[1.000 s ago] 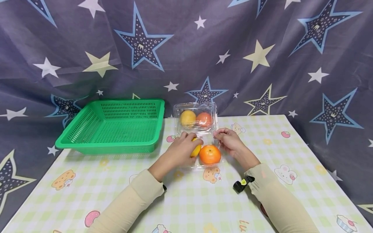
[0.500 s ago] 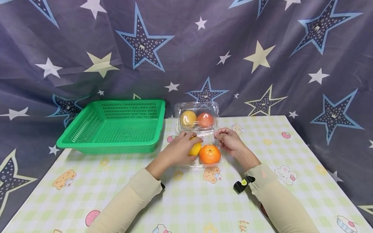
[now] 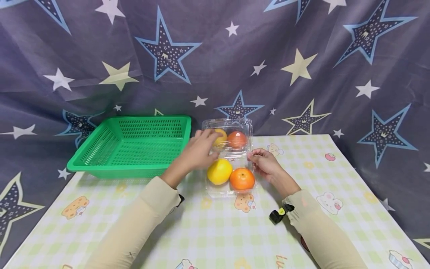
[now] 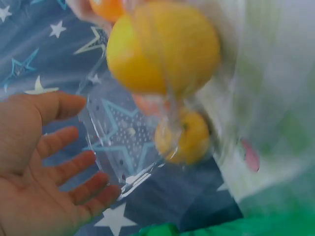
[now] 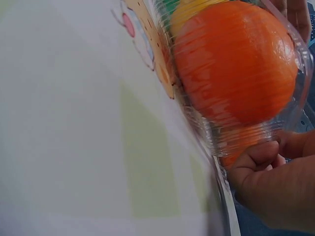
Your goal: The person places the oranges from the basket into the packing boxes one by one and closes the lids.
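Note:
A clear plastic clamshell box (image 3: 215, 192) holds a yellow fruit (image 3: 220, 172), likely a lemon, and an orange fruit (image 3: 242, 179) side by side. Its clear lid (image 3: 231, 151) stands raised at the back. Through the lid show a second yellow fruit (image 3: 220, 138) and a red-orange fruit (image 3: 237, 139). My left hand (image 3: 197, 149) holds nothing; it hovers at the lid's left side with fingers spread, as the left wrist view shows. With thumb and forefinger my right hand (image 3: 267, 164) pinches the box's right edge near the fold (image 5: 275, 187).
A green perforated basket (image 3: 127, 168) stands at the back left of the table, close to my left forearm. The table (image 3: 235, 231) wears a checked cloth with printed figures. Behind it hangs a dark curtain (image 3: 255, 45) with stars.
My left hand has let go of the yellow fruit in the box and moved up and left to the lid. The right hand has kept its pinch and place.

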`<state>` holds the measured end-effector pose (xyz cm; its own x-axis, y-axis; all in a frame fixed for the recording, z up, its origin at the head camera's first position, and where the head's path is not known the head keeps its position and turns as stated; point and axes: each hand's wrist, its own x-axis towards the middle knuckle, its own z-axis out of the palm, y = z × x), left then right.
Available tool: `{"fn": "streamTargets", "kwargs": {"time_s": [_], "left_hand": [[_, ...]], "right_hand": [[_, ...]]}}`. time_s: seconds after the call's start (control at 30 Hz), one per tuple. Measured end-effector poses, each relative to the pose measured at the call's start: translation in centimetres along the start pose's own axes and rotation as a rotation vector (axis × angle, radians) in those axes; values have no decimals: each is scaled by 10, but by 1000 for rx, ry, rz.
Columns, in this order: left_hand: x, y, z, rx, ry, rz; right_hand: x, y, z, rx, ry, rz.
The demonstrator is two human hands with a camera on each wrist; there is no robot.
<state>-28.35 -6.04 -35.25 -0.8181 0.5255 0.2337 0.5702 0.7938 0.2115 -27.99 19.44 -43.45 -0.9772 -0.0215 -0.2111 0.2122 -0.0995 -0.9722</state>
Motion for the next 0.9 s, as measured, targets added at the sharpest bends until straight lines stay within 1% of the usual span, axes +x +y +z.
{"fn": "streamTargets", "kwargs": {"time_s": [0.1, 0.27, 0.43, 0.5, 0.57, 0.63, 0.8, 0.9], "left_hand": [[8, -5, -8, 25, 41, -37], [20, -14, -15, 48, 82, -88], [28, -19, -19, 39, 59, -127], [30, -19, -20, 21, 48, -127], [30, -20, -19, 0, 50, -122], [31, -19, -20, -19, 73, -111], [30, -18, -23, -25, 164, -78], [31, -17, -24, -25, 189, -72]], "right_hand": [[0, 0, -1, 4, -5, -1], [-1, 0, -1, 32, -23, -8], [-2, 1, -2, 48, -20, -5], [-1, 1, -2, 50, -23, -8], [-1, 1, -2, 50, -24, -13], [-1, 1, -2, 55, -24, -17], [0, 2, -2, 58, -28, -19], [1, 2, -4, 50, -28, -12]]}}
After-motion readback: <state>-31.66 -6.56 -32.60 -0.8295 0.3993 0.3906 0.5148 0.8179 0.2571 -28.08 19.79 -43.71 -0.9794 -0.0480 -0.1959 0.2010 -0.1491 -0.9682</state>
